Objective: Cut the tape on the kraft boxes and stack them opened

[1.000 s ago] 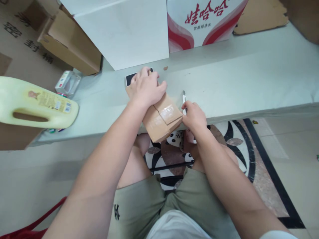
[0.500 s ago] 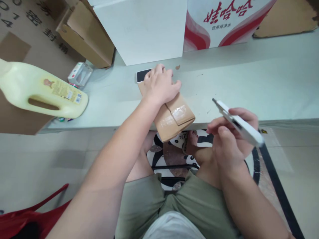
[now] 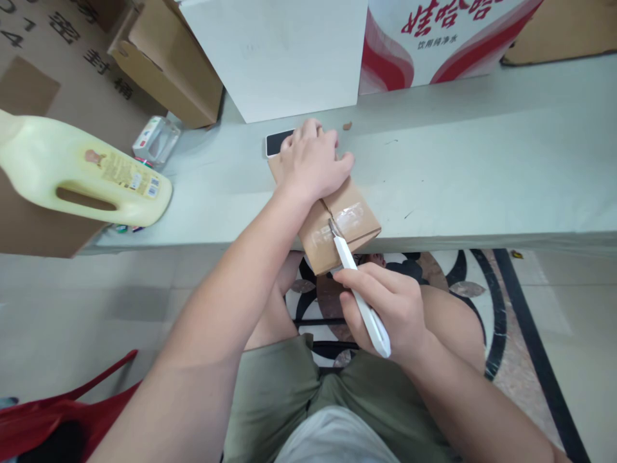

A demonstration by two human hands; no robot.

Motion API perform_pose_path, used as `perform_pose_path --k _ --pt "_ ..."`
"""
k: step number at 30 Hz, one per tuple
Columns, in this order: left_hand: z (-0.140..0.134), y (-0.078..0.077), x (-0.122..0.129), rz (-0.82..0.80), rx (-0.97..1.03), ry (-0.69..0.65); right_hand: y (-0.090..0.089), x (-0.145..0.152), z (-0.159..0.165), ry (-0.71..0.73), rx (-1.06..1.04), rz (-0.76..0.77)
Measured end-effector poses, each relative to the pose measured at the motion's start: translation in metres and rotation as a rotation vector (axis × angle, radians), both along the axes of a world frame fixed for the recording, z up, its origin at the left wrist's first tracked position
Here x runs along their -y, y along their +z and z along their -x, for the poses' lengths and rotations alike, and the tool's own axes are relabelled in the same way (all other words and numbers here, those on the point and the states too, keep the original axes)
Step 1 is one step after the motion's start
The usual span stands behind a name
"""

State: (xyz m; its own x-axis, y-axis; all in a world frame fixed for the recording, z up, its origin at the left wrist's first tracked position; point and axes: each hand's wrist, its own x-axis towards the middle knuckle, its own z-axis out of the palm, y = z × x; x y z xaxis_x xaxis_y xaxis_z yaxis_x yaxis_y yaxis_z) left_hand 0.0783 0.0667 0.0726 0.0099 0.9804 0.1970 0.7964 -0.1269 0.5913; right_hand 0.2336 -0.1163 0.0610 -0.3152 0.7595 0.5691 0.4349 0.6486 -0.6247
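Note:
A small brown cardboard box (image 3: pixel 319 243) with clear tape on top lies at the table's front edge, one end jutting over it. My left hand (image 3: pixel 311 157) presses on the far part of the box, fingers curled over its far end. In my right hand (image 3: pixel 385 302) is a white utility knife (image 3: pixel 361 302), its blade tip at the seam between the taped flaps. Whether the blade has gone into the tape I cannot tell. Just beyond my left fingers lies a phone (image 3: pixel 278 143) with a dark screen, partly covered by the hand.
A pale yellow jug (image 3: pixel 87 164) stands left, near a clear plastic container (image 3: pixel 157 140). Behind are a brown carton (image 3: pixel 168 61), a white box (image 3: pixel 284 61) and a red-and-white carton (image 3: pixel 434 48). A red item (image 3: pixel 72 411) is at the lower left.
My right hand has swung left with the utility knife, bringing its blade from the air at the right onto the box's seam. My left hand has stayed on the box.

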Motion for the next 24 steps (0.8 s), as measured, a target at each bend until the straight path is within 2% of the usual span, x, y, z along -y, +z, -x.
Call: perform_pose_path --k 4,8,17,24 --pt "-0.001 0.002 0.001 0.002 0.008 0.008 0.003 0.005 0.0 -0.083 0.077 -0.034" --pt "-0.002 0.007 0.003 0.037 0.016 -0.007 0.006 0.01 0.0 -0.096 0.104 -0.017" --pt "-0.007 0.013 0.007 0.033 0.022 0.025 -0.002 0.005 0.007 -0.132 0.053 0.042" --pt "-0.012 0.028 0.017 0.099 -0.241 0.026 0.008 0.008 -0.011 -0.031 -0.047 -0.066"
